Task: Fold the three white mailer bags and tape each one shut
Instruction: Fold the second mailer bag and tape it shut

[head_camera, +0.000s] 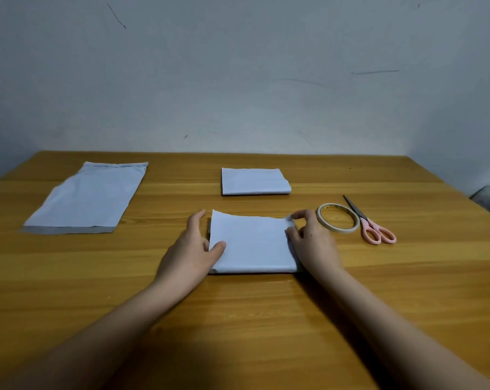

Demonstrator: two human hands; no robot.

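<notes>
Flanking folded mailer bag [252, 243]: both hands

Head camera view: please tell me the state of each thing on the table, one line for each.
Near bag: folded, held at both sides.
Far bag: folded, lying alone.
Left bag: unfolded, flat.
Tape roll: flat, untouched.
Scissors: closed, untouched.
Left hand: thumb on the near bag.
Right hand: pinches its far corner.

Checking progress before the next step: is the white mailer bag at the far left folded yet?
No, the white plastic mailer bag at far left lies flat and full-length on the wooden table.
</notes>
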